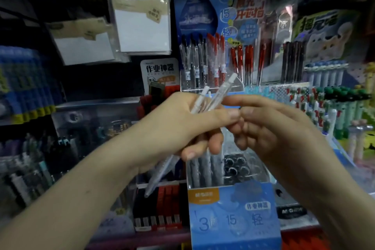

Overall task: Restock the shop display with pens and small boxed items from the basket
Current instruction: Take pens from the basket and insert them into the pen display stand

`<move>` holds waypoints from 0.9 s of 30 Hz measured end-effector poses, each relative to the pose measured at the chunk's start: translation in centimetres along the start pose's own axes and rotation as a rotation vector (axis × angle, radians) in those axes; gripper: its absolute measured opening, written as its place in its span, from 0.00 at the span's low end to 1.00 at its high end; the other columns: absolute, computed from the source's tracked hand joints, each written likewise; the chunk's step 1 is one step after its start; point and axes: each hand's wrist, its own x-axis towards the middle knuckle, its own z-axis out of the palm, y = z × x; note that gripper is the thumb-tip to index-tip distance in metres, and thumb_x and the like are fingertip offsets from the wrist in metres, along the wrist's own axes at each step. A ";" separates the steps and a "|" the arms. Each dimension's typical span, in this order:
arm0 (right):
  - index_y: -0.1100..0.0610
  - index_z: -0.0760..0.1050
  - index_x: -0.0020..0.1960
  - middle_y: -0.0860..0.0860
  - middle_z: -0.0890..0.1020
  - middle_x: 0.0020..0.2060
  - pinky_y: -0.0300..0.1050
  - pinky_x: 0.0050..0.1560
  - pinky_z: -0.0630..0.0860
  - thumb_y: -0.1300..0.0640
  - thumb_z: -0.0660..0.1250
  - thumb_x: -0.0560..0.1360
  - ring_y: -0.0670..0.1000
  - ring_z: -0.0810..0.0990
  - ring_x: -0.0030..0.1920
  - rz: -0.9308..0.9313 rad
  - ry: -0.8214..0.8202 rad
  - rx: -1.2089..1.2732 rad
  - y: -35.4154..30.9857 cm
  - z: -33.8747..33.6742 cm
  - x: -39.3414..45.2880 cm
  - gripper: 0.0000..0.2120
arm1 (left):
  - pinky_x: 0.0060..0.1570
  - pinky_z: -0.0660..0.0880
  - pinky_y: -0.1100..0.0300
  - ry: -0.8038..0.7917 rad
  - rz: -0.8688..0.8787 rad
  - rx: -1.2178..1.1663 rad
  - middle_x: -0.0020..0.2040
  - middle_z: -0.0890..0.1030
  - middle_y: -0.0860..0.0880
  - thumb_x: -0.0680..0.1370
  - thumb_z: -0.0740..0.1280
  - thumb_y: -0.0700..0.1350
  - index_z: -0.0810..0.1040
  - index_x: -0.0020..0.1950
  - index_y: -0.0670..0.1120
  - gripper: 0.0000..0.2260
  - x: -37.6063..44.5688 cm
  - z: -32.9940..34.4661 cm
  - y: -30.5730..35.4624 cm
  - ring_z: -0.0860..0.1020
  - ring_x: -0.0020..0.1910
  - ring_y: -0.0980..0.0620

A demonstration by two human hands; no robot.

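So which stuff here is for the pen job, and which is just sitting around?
For the job:
- white pens held in the left hand
- right hand reaching for one
- blue display box below

Just there:
- notepad packs
- red pens on the rack
- green pens

Dim shop; packed shelving [97, 103] w/ hanging notepad packs [142, 26] upper left.

My left hand [182, 122] curls shut around a bunch, thumb laid across; my right hand [269, 128] reaches in, fingertips [235, 102] touching the left thumb.
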 end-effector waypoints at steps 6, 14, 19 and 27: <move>0.61 0.83 0.45 0.51 0.81 0.33 0.33 0.31 0.73 0.51 0.71 0.64 0.45 0.76 0.32 0.070 -0.009 0.031 0.6 0.6 -1.2 0.15 | 0.16 0.58 0.69 -0.082 -0.149 -0.119 0.23 0.75 0.51 0.72 0.69 0.51 0.83 0.39 0.45 0.10 -1.0 1.5 -1.3 0.64 0.14 0.61; 0.63 0.82 0.39 0.57 0.77 0.28 0.36 0.31 0.72 0.50 0.71 0.62 0.49 0.73 0.28 0.092 0.076 -0.173 0.6 -0.1 -2.8 0.16 | 0.22 0.69 0.68 -0.122 -0.219 -0.283 0.30 0.80 0.47 0.75 0.64 0.54 0.82 0.44 0.47 0.13 -2.5 3.7 -2.5 0.77 0.22 0.57; 0.59 0.81 0.37 0.50 0.78 0.26 0.35 0.27 0.75 0.54 0.68 0.69 0.47 0.77 0.26 0.018 0.266 -0.116 -1.9 -3.2 -2.4 0.08 | 0.49 0.78 0.54 0.157 -0.013 0.252 0.45 0.83 0.48 0.78 0.57 0.64 0.83 0.46 0.49 0.23 -3.2 2.8 -2.5 0.81 0.46 0.50; 0.59 0.77 0.44 0.54 0.83 0.35 0.41 0.38 0.82 0.57 0.65 0.76 0.51 0.84 0.35 -0.122 0.212 -0.714 -5.0 -5.0 5.7 0.06 | 0.23 0.68 0.70 0.515 0.244 0.310 0.24 0.73 0.53 0.77 0.61 0.57 0.75 0.40 0.41 0.19 1.3 0.2 4.3 0.72 0.22 0.60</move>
